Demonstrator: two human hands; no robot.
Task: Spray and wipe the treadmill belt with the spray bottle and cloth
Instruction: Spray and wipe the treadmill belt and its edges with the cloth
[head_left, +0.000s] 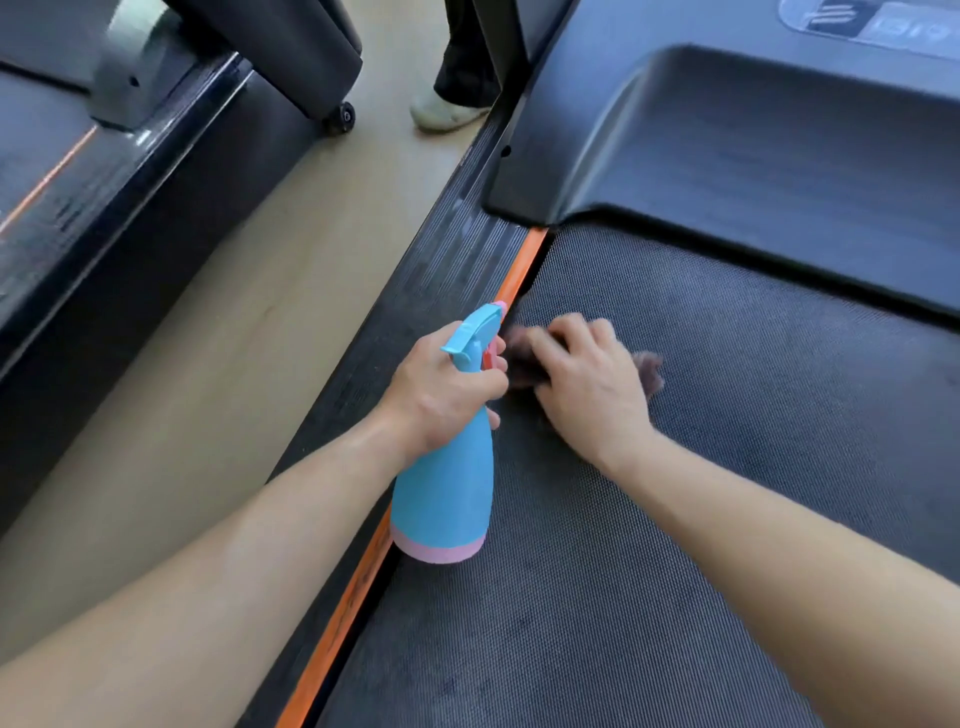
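A blue spray bottle (445, 488) with a pink base hangs over the left edge of the dark textured treadmill belt (727, 415). My left hand (441, 389) grips its neck, fingers curled round the trigger, nozzle pointing away from me. Just right of it, my right hand (587, 379) presses a dark brownish cloth (649, 369) flat onto the belt near its front left corner. Most of the cloth is hidden under the hand; its ends stick out on both sides.
An orange strip (524, 265) and a ribbed black side rail (447, 270) border the belt's left edge. The black motor cover (753, 140) rises at the front. A second treadmill (104, 171) stands left across a beige floor (234, 338). A person's white shoe (447, 111) is ahead.
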